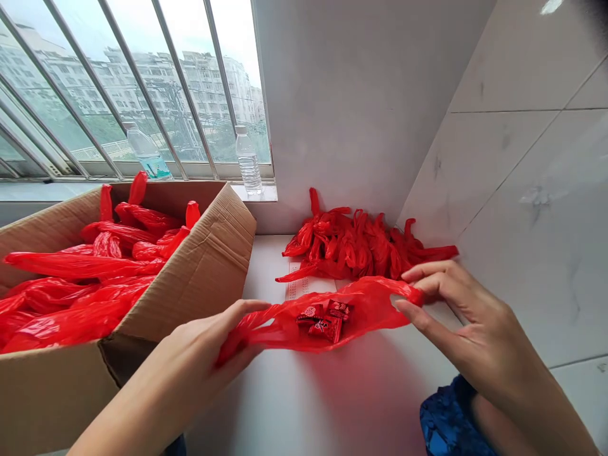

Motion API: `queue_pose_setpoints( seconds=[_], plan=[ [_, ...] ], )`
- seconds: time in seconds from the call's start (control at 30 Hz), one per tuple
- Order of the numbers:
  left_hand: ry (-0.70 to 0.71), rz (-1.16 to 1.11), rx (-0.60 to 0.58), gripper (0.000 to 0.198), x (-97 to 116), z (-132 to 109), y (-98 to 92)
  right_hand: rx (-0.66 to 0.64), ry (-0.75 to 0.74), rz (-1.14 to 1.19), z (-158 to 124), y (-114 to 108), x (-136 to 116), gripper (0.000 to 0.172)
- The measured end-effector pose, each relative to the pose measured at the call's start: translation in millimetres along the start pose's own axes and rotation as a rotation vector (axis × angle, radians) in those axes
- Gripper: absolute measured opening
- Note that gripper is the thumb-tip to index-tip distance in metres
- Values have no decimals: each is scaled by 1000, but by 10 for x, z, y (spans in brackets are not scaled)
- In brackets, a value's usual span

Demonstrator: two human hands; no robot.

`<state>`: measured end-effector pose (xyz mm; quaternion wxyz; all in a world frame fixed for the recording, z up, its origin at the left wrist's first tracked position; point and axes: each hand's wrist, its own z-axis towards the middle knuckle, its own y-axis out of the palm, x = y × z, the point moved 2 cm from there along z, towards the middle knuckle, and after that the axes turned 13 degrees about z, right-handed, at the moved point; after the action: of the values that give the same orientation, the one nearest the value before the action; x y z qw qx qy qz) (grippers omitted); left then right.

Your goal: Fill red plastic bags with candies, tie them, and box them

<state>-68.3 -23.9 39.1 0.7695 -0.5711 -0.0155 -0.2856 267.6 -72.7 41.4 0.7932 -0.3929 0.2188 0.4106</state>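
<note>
A thin red plastic bag [361, 310] is stretched sideways above the white counter [332, 405], with a few small red wrapped sweets [325, 318] showing through it. My left hand [213, 339] grips the bag's left end, fingers wrapped round the bunched handle. My right hand [456, 316] pinches the bag's right end between thumb and fingers. A pile of tied red bags [361, 244] lies just behind, in the corner against the wall.
A large open cardboard box [199, 278] full of red bags [85, 278] stands at the left. Two water bottles [248, 161] stand on the window sill. A tiled wall [522, 190] closes the right side. A blue object [446, 424] sits at the bottom right.
</note>
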Motion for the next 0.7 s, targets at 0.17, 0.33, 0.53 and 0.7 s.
queue_pose_setpoints(
  seconds=[0.17, 0.33, 0.53, 0.7],
  plan=[
    [12, -222, 180, 15, 157, 152, -20, 81, 19, 679, 215, 325, 17, 11],
    [-72, -579, 238, 13, 309, 265, 178, -94, 168, 961, 266, 788, 62, 32],
    [143, -684, -82, 21, 461, 289, 410, -219, 25, 616, 233, 1113, -16, 49],
    [109, -791, 63, 48, 511, 261, 584, -203, -6, 758, 271, 1135, 15, 24]
  ],
)
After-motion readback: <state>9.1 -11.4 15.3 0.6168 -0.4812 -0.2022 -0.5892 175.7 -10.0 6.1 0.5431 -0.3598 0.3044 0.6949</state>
